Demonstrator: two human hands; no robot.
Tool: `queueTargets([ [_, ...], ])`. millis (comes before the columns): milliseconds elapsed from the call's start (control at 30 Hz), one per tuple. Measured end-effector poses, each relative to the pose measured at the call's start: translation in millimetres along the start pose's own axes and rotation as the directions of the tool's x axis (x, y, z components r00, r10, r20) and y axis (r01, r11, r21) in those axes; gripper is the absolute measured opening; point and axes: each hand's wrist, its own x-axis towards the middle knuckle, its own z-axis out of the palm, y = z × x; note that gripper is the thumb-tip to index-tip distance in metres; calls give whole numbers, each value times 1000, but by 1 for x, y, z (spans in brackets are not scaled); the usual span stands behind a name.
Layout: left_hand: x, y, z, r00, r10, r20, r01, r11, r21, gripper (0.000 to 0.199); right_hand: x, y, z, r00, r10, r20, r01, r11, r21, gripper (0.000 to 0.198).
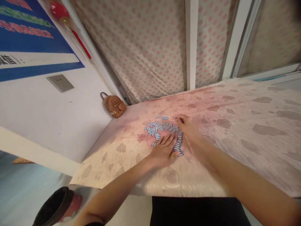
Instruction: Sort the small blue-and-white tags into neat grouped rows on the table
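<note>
While both forearms reach forward over the near edge of the bench (235, 131), the left hand (164, 152) lies palm down and released, its fingers spread flat on the surface with the tips touching the scattered small blue-and-white tiles (162, 127). The right hand (189, 130) rests just beside it, turned on its edge and loosely curled against the right side of the same heap; whether it pinches any piece I cannot tell. The tiles lie in one loose pile between and beyond the two hands, several dozen of them, too small to count exactly. Farther left, one small brown bag (114, 106) sits at the bench's far corner by the wall. One dark-rimmed cup (58, 205) stands below the bench's near left corner.
</note>
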Motion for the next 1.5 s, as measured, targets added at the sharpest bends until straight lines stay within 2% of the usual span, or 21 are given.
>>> queueTargets([
  [67, -2, 1, -2, 1000, -3, -14, 3, 1000, 1, 69, -1, -1, -1, 1000, 4, 8, -4, 1000, 8, 29],
  [133, 0, -12, -4, 989, -128, -77, 129, 992, 14, 68, -1, -2, -1, 1000, 27, 4, -27, 1000, 12, 30],
  [200, 5, -34, -4, 936, -315, -158, 322, 947, 16, 70, -2, -3, -2, 999, 45, 2, -45, 999, 1, 30],
  [267, 12, -56, -4, 852, -491, -185, 498, 867, -8, 73, -2, -4, -2, 999, 42, 12, -42, 999, -6, 28],
  [300, 14, -64, -4, 830, -532, -168, 538, 843, -14, 75, -2, -5, -2, 999, 34, 18, -34, 999, -6, 28],
  [333, 17, -68, -4, 829, -541, -143, 544, 839, -17, 76, -2, -5, -2, 999, 24, 23, -24, 1000, -4, 27],
  [400, 18, -66, -4, 880, -467, -91, 468, 884, -13, 76, -2, -5, -2, 1000, 16, 27, -16, 1000, 1, 28],
  [467, 15, -51, -4, 940, -336, -59, 335, 942, -18, 73, -2, -4, -2, 999, 22, 27, -22, 1000, 0, 29],
  [567, 1, -21, -3, 985, -168, -35, 167, 986, -24, 71, -2, -3, -2, 999, 38, 23, -38, 999, -9, 28],
  [633, -9, -11, -2, 995, -95, -26, 95, 995, -3, 71, -2, -4, -3, 999, 35, 25, -35, 999, -20, 27],
  [700, -13, -14, -3, 995, -96, -22, 97, 995, 26, 70, -2, -5, -3, 999, 23, 31, -22, 999, -26, 25],
  [867, 7, -50, -11, 952, -306, -9, 306, 951, 38, 69, -2, -4, -1, 998, 24, 50, -23, 1000, -15, 27],
  [967, 19, -41, -12, 938, -344, -44, 345, 939, 3, 69, -1, 0, 1, 998, 37, 47, -36, 999, -24, 27],
  [1000, 19, -30, -11, 949, -309, -58, 309, 951, -8, 70, -1, 1, 1, 998, 39, 44, -38, 999, -28, 27],
  [1067, 14, -2, -4, 992, -113, -60, 112, 993, -24, 71, -1, 2, 1, 999, 26, 44, -25, 999, -34, 28],
  [1133, 9, 22, 2, 997, 65, -35, -66, 998, -22, 71, -1, 3, 1, 999, 4, 50, -2, 999, -41, 28],
  [1167, 7, 28, 5, 996, 91, -25, -92, 996, -21, 70, -1, 2, 1, 999, -2, 50, 4, 999, -44, 28],
  [1200, 8, 30, 6, 997, 82, -13, -82, 997, -15, 70, -2, 1, 0, 999, -3, 50, 5, 999, -46, 28],
  [1267, 14, 20, 6, 1000, -21, 0, 21, 1000, 5, 69, -2, 0, 0, 999, 10, 39, -8, 999, -46, 27],
  [1400, 33, -24, -3, 973, -231, -9, 232, 972, 48, 69, -1, 0, 2, 999, 18, 32, -17, 999, -35, 26],
  [1500, 41, -48, -9, 959, -281, -45, 283, 959, 28, 72, -1, 2, 3, 1000, 15, 27, -14, 1000, -10, 25],
])
